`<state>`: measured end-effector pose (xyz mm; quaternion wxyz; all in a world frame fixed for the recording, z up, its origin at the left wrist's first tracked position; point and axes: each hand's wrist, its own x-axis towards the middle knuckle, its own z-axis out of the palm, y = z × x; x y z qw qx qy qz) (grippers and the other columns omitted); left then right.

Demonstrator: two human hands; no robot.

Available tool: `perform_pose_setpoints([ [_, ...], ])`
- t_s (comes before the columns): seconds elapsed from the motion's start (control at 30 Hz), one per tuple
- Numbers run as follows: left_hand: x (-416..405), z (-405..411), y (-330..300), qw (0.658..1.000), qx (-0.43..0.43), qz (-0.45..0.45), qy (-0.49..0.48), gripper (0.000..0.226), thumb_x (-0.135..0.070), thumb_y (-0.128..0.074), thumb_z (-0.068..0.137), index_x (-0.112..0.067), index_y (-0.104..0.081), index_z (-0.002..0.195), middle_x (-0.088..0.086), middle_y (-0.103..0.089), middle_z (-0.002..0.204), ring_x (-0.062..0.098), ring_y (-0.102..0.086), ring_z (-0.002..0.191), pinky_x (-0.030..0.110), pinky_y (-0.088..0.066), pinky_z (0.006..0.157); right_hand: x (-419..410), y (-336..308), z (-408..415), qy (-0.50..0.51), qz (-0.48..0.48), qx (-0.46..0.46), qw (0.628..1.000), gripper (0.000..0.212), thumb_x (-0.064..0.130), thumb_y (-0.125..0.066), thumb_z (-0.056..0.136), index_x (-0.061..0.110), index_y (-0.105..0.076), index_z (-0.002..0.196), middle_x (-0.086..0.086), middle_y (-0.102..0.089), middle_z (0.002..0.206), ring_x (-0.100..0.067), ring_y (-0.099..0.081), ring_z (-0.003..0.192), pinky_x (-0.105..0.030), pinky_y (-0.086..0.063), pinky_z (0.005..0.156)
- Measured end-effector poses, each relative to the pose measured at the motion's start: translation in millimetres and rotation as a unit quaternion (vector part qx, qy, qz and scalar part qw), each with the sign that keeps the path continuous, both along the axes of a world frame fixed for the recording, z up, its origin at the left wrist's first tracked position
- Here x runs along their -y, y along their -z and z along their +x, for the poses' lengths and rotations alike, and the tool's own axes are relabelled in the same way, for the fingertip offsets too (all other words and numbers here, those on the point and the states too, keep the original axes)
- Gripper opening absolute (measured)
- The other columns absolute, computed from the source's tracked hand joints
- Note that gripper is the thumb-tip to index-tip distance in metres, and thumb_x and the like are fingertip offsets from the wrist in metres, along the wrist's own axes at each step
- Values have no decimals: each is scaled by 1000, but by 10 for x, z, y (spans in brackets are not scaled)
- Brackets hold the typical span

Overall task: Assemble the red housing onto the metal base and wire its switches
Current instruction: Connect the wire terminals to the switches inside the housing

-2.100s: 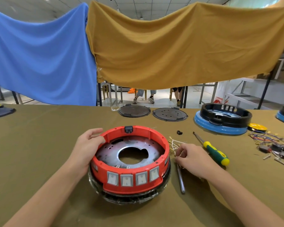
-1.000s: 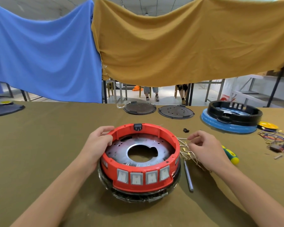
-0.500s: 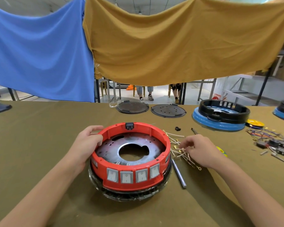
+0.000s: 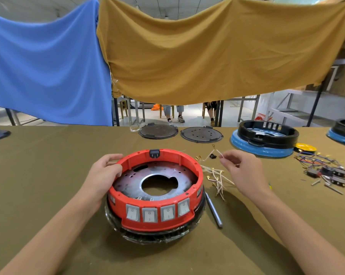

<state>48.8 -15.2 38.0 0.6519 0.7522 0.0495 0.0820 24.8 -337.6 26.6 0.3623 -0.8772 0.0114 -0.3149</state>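
item: red housing [image 4: 157,171], ring-shaped, seated over the metal base [image 4: 157,180] on a black lower shell, mid-desk, near the front edge; four white switches [image 4: 157,212] in its front face, a black socket at the back rim. step in hand, by judgement: housing looks already seated, wiring just beginning. left hand [image 4: 102,175] grips the housing's left rim, thumb over the top edge, fingers curled round outside, steadying it. right hand [image 4: 241,169] is raised just right of the housing, thumb and forefinger closed in a pinch on one white wire [image 4: 213,152] with a brass terminal at its far tip. wire bundle [image 4: 217,180] lies loose on the desk [image 4: 38,165] between housing and right hand. next move likely calls for carrying the terminal inside the ring to a switch tab and pushing it on squarely. beside: a grey tool [image 4: 213,210], two dark discs [image 4: 180,132], blue-black unit [image 4: 265,138], coloured wires and parts [image 4: 324,169] far right.
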Motion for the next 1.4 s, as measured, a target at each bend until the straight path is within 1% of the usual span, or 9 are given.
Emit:
perform_pose_setpoints([
  [0.1, 5, 10, 10, 1000, 1, -1, 1, 48, 9, -43, 80, -18, -65, 112, 4, -63, 98, 18, -59, 77, 30, -46, 62, -29, -17, -17, 7, 20, 66, 998, 12, 17, -67, 92, 22, -72, 101, 20, -64, 85, 7, -60, 82, -5, -44, 67],
  [0.27, -2, 16, 23, 1000, 6, 5, 9, 46, 7, -45, 80, -19, -65, 113, 5, -64, 103, 19, -62, 80, 30, -48, 64, -55, -29, -24, -7, 146, 118, 982, 16, 14, -69, 92, 15, -70, 108, 1, -72, 87, -13, -69, 80, -34, -59, 78],
  [0.47, -10, 29, 19, 1000, 11, 22, 19, 44, 3, -48, 81, -24, -63, 113, 0, -64, 102, 13, -65, 78, 22, -47, 58, -102, -98, -77, -37, 203, 196, 959, 15, 8, -66, 93, 17, -67, 105, 0, -71, 85, -18, -70, 80, -29, -59, 77],
  [0.63, -17, 39, 20, 999, 19, 27, 24, 41, 1, -51, 84, -24, -62, 115, 1, -63, 106, 17, -65, 83, 27, -48, 64, -137, -138, -77, -68, 214, 205, 953, 16, 4, -65, 93, 15, -67, 104, -6, -71, 85, -21, -71, 80, -40, -60, 79],
  [0.8, -21, 22, -6, 992, 81, 94, 34, 36, -5, -57, 89, -24, -59, 120, -6, -60, 110, 12, -60, 103, 19, -43, 74, -193, -287, -51, -88, 212, 224, 947, 15, 5, -63, 94, 14, -67, 104, -6, -70, 86, -23, -70, 82, -42, -59, 81],
  [0.97, -43, -23, -64, 972, 157, 169, 50, 34, -22, -63, 93, -34, -57, 124, -9, -57, 124, 6, -52, 119, 25, -38, 93, -398, -619, 115, -131, 185, 207, 952, 10, 9, -65, 93, 17, -68, 98, -2, -69, 78, -22, -68, 75, -36, -58, 72],
  [1.23, 71, -168, -256, 948, 221, 175, 147, 43, -47, -61, 83, -46, -54, 125, -27, -62, 110, -1, -59, 112, 32, -48, 100, -1039, -795, 373, -246, 192, 91, 946, 22, 2, -69, 89, 23, -69, 86, -5, -70, 76, -27, -72, 72, -44, -62, 70],
  [1.33, 167, -81, -536, 938, 210, 171, 217, 46, -50, -66, 82, -51, -51, 126, -24, -61, 116, -3, -60, 110, 15, -49, 89, -1176, -807, 481, -238, 195, 81, 948, 12, 4, -71, 89, 16, -72, 89, -10, -72, 77, -27, -72, 70, -44, -62, 70],
  [1.4, 245, -27, -686, 943, 155, 92, 280, 27, -42, -55, 95, -46, -60, 122, -10, -67, 118, 9, -65, 107, 22, -52, 83, -1209, -790, 546, -212, 213, 78, 951, 7, 6, -71, 89, 12, -72, 92, -9, -72, 77, -24, -73, 68, -41, -62, 68],
])
